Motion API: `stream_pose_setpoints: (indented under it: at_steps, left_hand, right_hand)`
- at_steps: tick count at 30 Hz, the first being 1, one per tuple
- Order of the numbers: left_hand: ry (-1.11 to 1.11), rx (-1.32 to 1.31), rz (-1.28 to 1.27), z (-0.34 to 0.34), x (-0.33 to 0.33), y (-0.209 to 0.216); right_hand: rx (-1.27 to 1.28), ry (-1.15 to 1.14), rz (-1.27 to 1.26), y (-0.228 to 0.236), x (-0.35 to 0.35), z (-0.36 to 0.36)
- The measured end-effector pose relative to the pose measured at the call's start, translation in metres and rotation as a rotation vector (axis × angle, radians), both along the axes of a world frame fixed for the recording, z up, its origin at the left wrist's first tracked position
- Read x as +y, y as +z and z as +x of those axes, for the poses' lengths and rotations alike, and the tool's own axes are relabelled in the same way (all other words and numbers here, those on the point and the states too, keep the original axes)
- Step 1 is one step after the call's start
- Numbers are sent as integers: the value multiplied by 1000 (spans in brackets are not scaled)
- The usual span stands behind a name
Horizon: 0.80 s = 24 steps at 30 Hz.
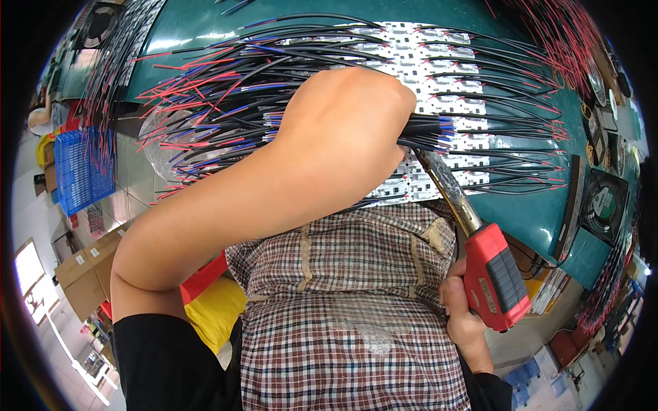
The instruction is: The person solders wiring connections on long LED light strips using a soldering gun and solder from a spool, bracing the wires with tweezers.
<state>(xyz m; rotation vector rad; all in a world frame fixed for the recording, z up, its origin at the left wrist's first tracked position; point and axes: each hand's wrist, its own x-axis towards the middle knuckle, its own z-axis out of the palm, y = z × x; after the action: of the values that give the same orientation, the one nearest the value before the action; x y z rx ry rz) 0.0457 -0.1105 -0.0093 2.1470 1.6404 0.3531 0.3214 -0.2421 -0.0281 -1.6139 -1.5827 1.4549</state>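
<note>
My left hand (pixel 343 130) reaches across the bench, closed round a bundle of black wires (pixel 426 129) whose blue and silvery ends stick out to the right of the fist. Under it lies a panel of joined white circuit boards (pixel 404 44), with black, red-tipped wires (pixel 510 103) running off its right side. More black, red and blue wires (pixel 226 85) spread out at the left. Low on the right, my right hand (pixel 465 315) is wrapped round a red soldering gun (pixel 497 277). The gun's metal barrel points up and left, its tip close below the bundle.
The bench has a green mat (pixel 521 219). Bunches of wires hang at the far left (pixel 113 75) and far right (pixel 569 34). A black fan (pixel 603 204) stands at the right edge. A blue basket (pixel 84 164) and cardboard boxes (pixel 86 270) are off to the left.
</note>
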Motion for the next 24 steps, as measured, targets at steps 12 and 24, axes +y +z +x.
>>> stream_pose_setpoints:
  at_steps: [12,24]
  left_hand:
    - [-27,23,14,-1,2,-2]
    - [49,-38,-203,1,5,15]
  right_hand:
    - [-44,93,99,3,4,3]
    - [88,-47,183,6,4,-2]
